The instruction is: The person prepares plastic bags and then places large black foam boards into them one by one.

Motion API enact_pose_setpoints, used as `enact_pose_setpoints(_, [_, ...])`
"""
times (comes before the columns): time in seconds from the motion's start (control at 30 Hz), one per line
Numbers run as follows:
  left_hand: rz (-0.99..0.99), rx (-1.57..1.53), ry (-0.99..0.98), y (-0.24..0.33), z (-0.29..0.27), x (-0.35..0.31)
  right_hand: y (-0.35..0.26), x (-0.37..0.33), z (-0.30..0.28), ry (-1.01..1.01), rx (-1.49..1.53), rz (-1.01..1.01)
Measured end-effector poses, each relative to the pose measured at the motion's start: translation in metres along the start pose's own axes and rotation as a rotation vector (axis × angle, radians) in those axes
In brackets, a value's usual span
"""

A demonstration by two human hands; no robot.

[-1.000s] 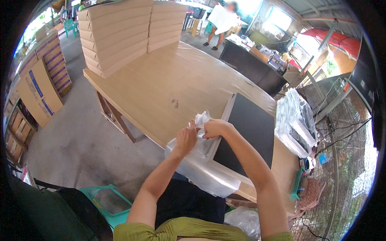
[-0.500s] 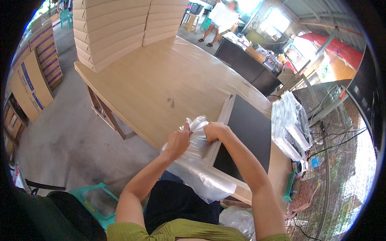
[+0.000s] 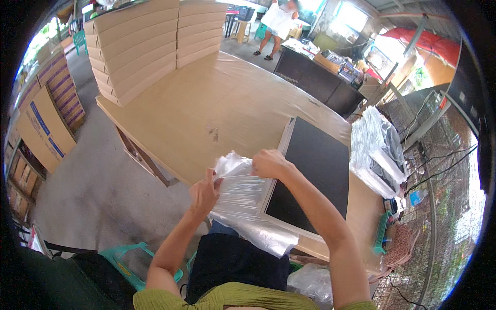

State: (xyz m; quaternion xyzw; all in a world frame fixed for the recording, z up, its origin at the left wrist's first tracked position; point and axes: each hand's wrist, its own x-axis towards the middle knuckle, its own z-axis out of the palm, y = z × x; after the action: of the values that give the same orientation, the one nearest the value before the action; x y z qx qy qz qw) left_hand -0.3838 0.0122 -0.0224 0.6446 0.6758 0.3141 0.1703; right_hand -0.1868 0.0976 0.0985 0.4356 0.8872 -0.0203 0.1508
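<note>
A thin see-through plastic bag [image 3: 238, 192] stretches between my two hands at the near edge of the table, its lower part hanging over the edge. My left hand [image 3: 204, 194] pinches the bag's left side between thumb and fingers. At its upper right corner my right hand [image 3: 270, 164] is closed on the plastic, fingers curled and partly hidden. Just right of the bag lies a flat black panel [image 3: 318, 173] on a pale stack or frame [image 3: 283, 135]. My right forearm passes over the black panel.
The wooden table [image 3: 206, 106] carries tall stacks of tan wrapped packages [image 3: 139, 49] at the far left. Folded plastic bags [image 3: 376, 150] lie at the right edge, near a green basket [image 3: 381, 232]. A green stool [image 3: 126, 263] stands lower left. Another person [image 3: 276, 28] stands far back.
My hands have moved apart, the left one left and nearer me, the right one slightly up. The bunched plastic between them is now spread wider.
</note>
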Motion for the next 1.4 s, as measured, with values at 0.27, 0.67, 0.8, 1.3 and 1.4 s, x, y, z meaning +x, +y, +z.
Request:
enact_pose_setpoints(0.27, [0.257, 0.234, 0.389, 0.003, -0.027, 0.005, -0.044, -0.179, -0.068, 0.932, 0.566, -0.134])
enact_pose_setpoints(0.67, [0.364, 0.091, 0.284, 0.055, 0.003, 0.037, -0.066, -0.278, 0.036, 0.931, 0.883, 0.269])
enact_pose_setpoints(0.8, [-0.049, -0.651, -0.325, 0.047, -0.015, 0.069, -0.051, -0.255, 0.005, 0.906, 0.813, 0.141])
enact_pose_setpoints(1.3, [0.318, -0.705, -0.113, 0.037, 0.007, 0.103, 0.018, -0.009, -0.006, 0.633, 0.608, 0.058])
enact_pose_setpoints(1.4, [0.232, -0.837, -0.164, 0.050, 0.013, 0.101, 0.033, 0.006, 0.009, 0.562, 0.643, 0.066])
